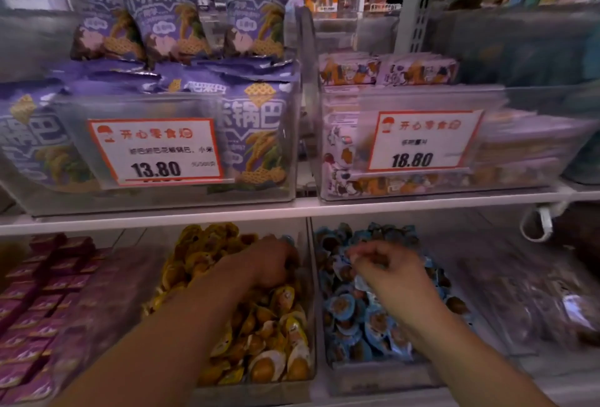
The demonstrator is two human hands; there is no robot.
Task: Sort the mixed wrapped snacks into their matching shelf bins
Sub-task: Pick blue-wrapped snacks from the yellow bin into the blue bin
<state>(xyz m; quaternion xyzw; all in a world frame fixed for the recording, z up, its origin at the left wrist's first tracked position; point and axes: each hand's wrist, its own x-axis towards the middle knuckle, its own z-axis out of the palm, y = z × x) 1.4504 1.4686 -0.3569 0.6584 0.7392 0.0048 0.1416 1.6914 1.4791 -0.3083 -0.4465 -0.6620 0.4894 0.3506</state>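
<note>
Two clear bins stand side by side on the lower shelf. The left bin [310, 280] holds many yellow-wrapped snacks [276, 341]. The right bin [383, 374] holds many blue-wrapped snacks [350, 319]. My left hand [269, 260] reaches deep into the yellow pile with its fingers curled down among the wrappers; what it holds is hidden. My right hand [386, 267] hovers over the blue pile with fingers curled, and the fingertips seem to pinch a small blue-wrapped snack [352, 255], though blur makes this uncertain.
A bin of purple boxes [42, 309] sits at the far left, and a bin of dark clear-wrapped goods [535, 302] at the right. The upper shelf [292, 210] carries purple snack bags [253, 133] and cartoon-printed packs [344, 159] behind price tags.
</note>
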